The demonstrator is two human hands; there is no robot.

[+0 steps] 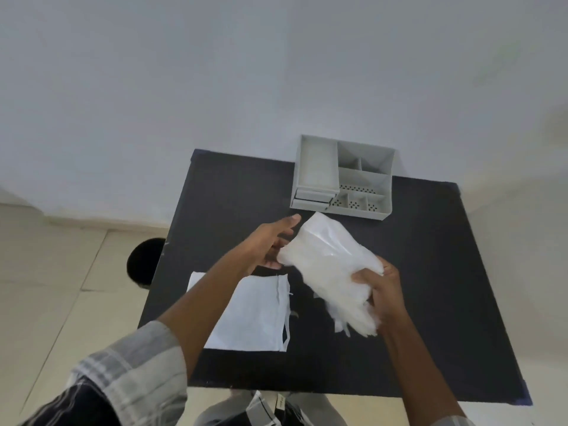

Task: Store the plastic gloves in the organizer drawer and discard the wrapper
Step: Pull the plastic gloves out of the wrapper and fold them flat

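Observation:
A bundle of translucent plastic gloves [330, 265] hangs above the black table [430, 272], held between both hands. My left hand [270, 241] pinches the bundle's left edge, with the index finger stretched toward the organizer. My right hand [381, 290] grips the bundle's lower right part, where loose glove fingers dangle. The grey organizer [344, 176] stands at the table's far edge, with stacked drawers at its front left and open compartments on the right. A flat white wrapper [255, 315] lies on the table under my left forearm.
A dark round bin [144, 262] stands on the tiled floor just left of the table. A pale wall rises behind the organizer. The table's near edge is close to my body.

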